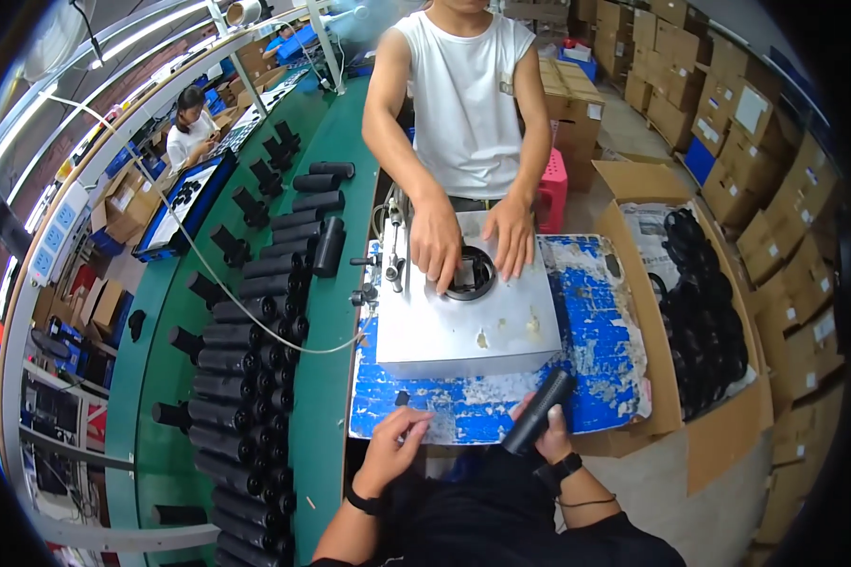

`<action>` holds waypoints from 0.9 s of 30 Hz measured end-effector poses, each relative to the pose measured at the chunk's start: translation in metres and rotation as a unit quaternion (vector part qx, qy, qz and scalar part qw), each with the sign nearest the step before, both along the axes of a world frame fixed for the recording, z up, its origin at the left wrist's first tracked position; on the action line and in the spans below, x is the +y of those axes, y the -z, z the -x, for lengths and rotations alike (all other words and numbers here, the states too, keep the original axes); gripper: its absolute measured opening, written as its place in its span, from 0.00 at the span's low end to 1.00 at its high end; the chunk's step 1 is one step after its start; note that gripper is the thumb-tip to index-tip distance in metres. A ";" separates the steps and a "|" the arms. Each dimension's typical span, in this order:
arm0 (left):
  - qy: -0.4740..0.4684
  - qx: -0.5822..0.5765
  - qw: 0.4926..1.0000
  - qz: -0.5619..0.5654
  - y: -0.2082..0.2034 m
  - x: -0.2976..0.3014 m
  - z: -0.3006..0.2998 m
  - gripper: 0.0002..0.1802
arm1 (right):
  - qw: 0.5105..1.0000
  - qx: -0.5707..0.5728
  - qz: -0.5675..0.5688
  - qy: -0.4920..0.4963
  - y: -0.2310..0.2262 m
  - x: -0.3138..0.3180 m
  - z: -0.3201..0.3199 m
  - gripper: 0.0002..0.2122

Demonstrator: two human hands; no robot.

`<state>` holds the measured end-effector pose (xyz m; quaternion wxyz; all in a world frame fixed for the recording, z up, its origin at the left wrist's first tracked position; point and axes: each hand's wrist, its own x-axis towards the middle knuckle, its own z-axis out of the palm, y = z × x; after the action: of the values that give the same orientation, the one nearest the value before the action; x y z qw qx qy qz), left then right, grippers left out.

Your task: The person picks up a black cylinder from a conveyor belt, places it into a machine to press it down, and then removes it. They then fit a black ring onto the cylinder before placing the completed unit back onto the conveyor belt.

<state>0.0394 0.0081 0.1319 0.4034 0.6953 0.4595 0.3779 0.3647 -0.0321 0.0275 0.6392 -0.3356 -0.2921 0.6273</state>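
Observation:
My right hand (554,437) grips a black cylindrical tube (541,408), held at a slant over the near edge of the worn blue-and-white board (591,326). My left hand (395,448) hovers at the near left of the board, thumb and forefinger slightly apart, with nothing visible between them. Just beyond it sits a small black piece (403,399). A metal box-shaped fixture (444,335) stands on the board, a round black ring (473,274) set in its top. Across from me, a co-worker's two hands rest at that ring.
Rows of black tubes (229,361) lie on the green bench (323,406) to the left, with several upright black parts beyond. A pale hose (227,288) arcs over them to the fixture. An open carton (671,378) at right holds black ring-shaped parts (700,312). Stacked cartons line the far right.

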 end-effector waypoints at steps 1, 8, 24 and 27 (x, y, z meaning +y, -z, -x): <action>0.036 0.018 0.997 -0.071 -0.022 0.012 -0.003 0.12 | 0.999 0.021 -0.021 -0.018 -0.014 0.002 -0.004 0.34; 0.095 0.161 0.932 -0.310 -0.089 0.141 -0.053 0.22 | 0.928 -0.367 -0.046 0.045 -0.220 0.126 -0.012 0.26; 0.083 0.265 0.921 -0.272 -0.050 0.210 -0.085 0.17 | 0.438 -0.897 -0.028 0.049 -0.204 0.303 0.068 0.30; 0.075 0.253 0.930 -0.257 -0.044 0.213 -0.091 0.22 | 0.429 -0.901 0.000 0.064 -0.202 0.306 0.062 0.29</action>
<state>0.1301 0.2213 0.1760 0.1086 0.8800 0.3800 0.2635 0.3031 0.2735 0.2297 0.0509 -0.7279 -0.6797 -0.0741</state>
